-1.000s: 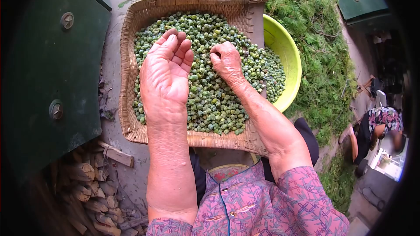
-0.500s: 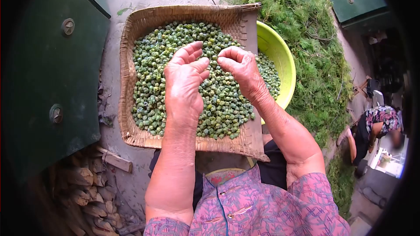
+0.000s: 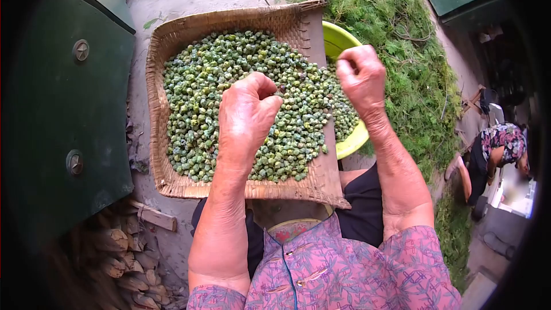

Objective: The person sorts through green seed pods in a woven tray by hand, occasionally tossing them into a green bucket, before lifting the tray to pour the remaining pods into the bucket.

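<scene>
A woven winnowing basket (image 3: 158, 163) holds a broad heap of small, lumpy green cones (image 3: 209, 89). My left hand (image 3: 247, 117) hangs over the heap's middle, fingers curled in toward the thumb. Whatever it pinches, if anything, is hidden. A dark reddish bit (image 3: 281, 88) shows just by its fingertips. My right hand (image 3: 363, 80) is raised beyond the basket's flat right lip (image 3: 317, 40), above a yellow-green basin (image 3: 354, 143). Its fingers are bent closed, and I cannot see what is in them. More green cones (image 3: 342, 116) lie inside the basin, partly covered by the hand.
Cut green branches (image 3: 413, 92) spread along the right. A dark green cabinet (image 3: 43, 109) stands at the left, with split firewood (image 3: 129, 252) below it. At the far right a person (image 3: 499, 155) in a floral top bends over.
My right hand has moved right, from over the heap to above the basin. My left hand has dropped slightly and its fingers have curled in. The view has shifted a little.
</scene>
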The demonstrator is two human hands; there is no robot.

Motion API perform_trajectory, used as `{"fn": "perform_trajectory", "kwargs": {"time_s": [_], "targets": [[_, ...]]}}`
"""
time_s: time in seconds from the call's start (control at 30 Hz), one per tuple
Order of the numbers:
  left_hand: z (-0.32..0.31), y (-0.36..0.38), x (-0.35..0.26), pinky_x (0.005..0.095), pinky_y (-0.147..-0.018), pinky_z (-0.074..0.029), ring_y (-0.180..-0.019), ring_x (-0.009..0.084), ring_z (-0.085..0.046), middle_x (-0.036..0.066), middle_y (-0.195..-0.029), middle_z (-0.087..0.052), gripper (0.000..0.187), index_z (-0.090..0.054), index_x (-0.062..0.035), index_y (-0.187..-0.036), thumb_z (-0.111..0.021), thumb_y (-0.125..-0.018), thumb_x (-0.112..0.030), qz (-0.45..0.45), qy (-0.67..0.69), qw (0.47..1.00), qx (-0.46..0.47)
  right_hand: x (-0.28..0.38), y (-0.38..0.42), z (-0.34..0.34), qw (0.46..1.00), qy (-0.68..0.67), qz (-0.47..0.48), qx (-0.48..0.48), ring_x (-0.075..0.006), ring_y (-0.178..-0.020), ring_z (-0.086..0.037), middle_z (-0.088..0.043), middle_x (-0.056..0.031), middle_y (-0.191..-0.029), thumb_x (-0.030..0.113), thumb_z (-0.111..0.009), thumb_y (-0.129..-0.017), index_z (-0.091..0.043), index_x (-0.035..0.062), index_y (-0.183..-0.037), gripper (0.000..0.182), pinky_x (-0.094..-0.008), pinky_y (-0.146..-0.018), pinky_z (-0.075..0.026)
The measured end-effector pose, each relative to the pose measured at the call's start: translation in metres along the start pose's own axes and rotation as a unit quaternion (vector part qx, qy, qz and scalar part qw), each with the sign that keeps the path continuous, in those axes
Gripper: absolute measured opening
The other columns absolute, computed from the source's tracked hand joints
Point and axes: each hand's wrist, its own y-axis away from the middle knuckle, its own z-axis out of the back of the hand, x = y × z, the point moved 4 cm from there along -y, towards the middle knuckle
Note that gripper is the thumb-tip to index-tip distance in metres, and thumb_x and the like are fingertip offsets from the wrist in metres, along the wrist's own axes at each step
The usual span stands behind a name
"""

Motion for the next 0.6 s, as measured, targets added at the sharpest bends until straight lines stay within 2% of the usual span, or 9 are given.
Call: {"fn": "perform_trajectory", "kwargs": {"time_s": [0.1,0.17,0.23,0.33,0.37,0.4,0.47,0.5,0.6], "targets": [[-0.002,0.001,0.001,0.0244,-0.065,-0.047,-0.071,0.0103,-0.058,0.004,-0.079,-0.065,0.029,-0.063,-0.0006,-0.102,-0.069,-0.074,-0.007,-0.029,0.102,0.994,0.042,-0.093,-0.002,0.05,0.978,0.171,-0.087,-0.081,-0.0173,-0.072,-0.059,-0.062,-0.0077,-0.082,0.009,-0.063,-0.078,-0.061,0.0066,-0.076,0.004,-0.0333,-0.064,-0.05],[0.012,-0.002,-0.007,0.0258,-0.069,-0.047,-0.079,0.0103,-0.059,0.004,-0.09,-0.065,0.031,-0.062,-0.0001,-0.108,-0.068,-0.078,-0.007,-0.019,0.173,0.985,-0.016,-0.157,0.016,0.087,0.915,0.269,-0.3,-0.009,-0.0196,-0.077,-0.061,-0.063,-0.0101,-0.088,0.009,-0.06,-0.079,-0.064,0.0053,-0.086,0.009,-0.0346,-0.07,-0.051],[0.025,-0.003,-0.005,0.0251,-0.071,-0.048,-0.081,0.0101,-0.059,0.005,-0.095,-0.064,0.026,-0.062,-0.0013,-0.107,-0.065,-0.082,-0.007,-0.015,0.259,0.963,-0.071,-0.229,0.055,0.102,0.873,0.395,-0.285,-0.026,-0.0228,-0.085,-0.061,-0.062,-0.0142,-0.093,0.007,-0.056,-0.08,-0.064,0.004,-0.099,0.021,-0.0365,-0.076,-0.05],[0.034,-0.003,0.002,0.0223,-0.07,-0.05,-0.079,0.011,-0.061,0.006,-0.094,-0.064,0.021,-0.06,-0.0002,-0.105,-0.062,-0.086,-0.007,0.05,0.419,0.9,-0.111,-0.213,0.055,0.08,0.872,0.385,-0.303,-0.005,-0.0253,-0.092,-0.06,-0.061,-0.018,-0.099,0.005,-0.052,-0.08,-0.064,0.0057,-0.108,0.031,-0.0372,-0.081,-0.05],[0.035,-0.003,0.004,0.0211,-0.069,-0.049,-0.077,0.0095,-0.06,0.005,-0.09,-0.064,0.02,-0.061,-0.0006,-0.104,-0.063,-0.085,-0.007,0.068,0.463,0.875,-0.125,-0.204,0.044,0.063,0.909,0.288,-0.3,0.027,-0.0243,-0.095,-0.059,-0.061,-0.0177,-0.102,0.005,-0.053,-0.08,-0.063,0.0072,-0.111,0.033,-0.0368,-0.082,-0.05],[0.036,-0.003,0.006,0.0211,-0.069,-0.049,-0.077,0.0095,-0.06,0.005,-0.09,-0.064,0.02,-0.061,-0.0006,-0.104,-0.063,-0.085,-0.007,0.068,0.463,0.875,-0.126,-0.189,0.034,0.041,0.938,0.285,-0.195,0.041,-0.0226,-0.093,-0.06,-0.062,-0.0151,-0.1,0.006,-0.054,-0.079,-0.063,0.008,-0.11,0.033,-0.036,-0.083,-0.05],[0.036,-0.004,0.011,0.0225,-0.069,-0.05,-0.076,0.0118,-0.062,0.006,-0.09,-0.064,0.019,-0.059,-0.0003,-0.104,-0.062,-0.086,-0.007,0.099,0.524,0.837,-0.123,-0.145,0.018,-0.01,0.973,0.179,-0.131,0.061,-0.0235,-0.091,-0.06,-0.064,-0.0111,-0.099,0.01,-0.058,-0.079,-0.064,0.0067,-0.103,0.025,-0.0375,-0.085,-0.05],[0.038,-0.004,0.012,0.0225,-0.069,-0.05,-0.076,0.0118,-0.062,0.006,-0.09,-0.064,0.019,-0.059,-0.0003,-0.104,-0.062,-0.086,-0.007,0.098,0.524,0.837,-0.125,-0.114,0.01,-0.034,0.988,0.132,-0.044,0.07,-0.0257,-0.091,-0.06,-0.064,-0.0117,-0.098,0.011,-0.059,-0.079,-0.064,0.0068,-0.103,0.025,-0.0375,-0.086,-0.049],[0.039,-0.004,0.015,0.0276,-0.074,-0.053,-0.083,0.0156,-0.062,0.009,-0.098,-0.063,0.02,-0.054,-0.0001,-0.11,-0.055,-0.091,-0.007,0.117,0.549,0.821,-0.107,-0.058,-0.001,-0.104,0.983,0.087,0.019,0.159,-0.0265,-0.102,-0.055,-0.06,-0.0114,-0.107,0.015,-0.06,-0.079,-0.062,0.0091,-0.107,0.029,-0.0396,-0.092,-0.044]]}}
